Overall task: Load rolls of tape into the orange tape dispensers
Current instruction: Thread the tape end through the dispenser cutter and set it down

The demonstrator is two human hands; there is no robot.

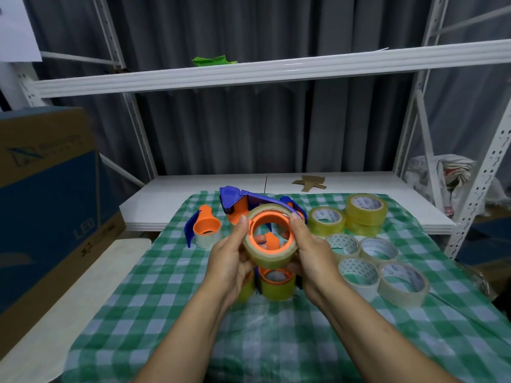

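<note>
Both hands hold one orange tape dispenser (272,218) above the table, with a yellowish tape roll (269,257) seated around its orange hub. My left hand (231,258) grips the roll's left side, thumb up on the rim. My right hand (311,244) grips the right side. Below them stands a loaded dispenser (276,283) on the cloth. Another loaded dispenser (206,230) with a blue blade guard sits at the left. A blue-and-orange dispenser (237,201) lies behind my hands.
Several loose tape rolls (365,208) lie on the right of the green checked cloth (166,286). A cardboard box (47,189) stands at the left. White shelving (249,70) crosses behind, with cardboard scraps (309,183) on its lower board.
</note>
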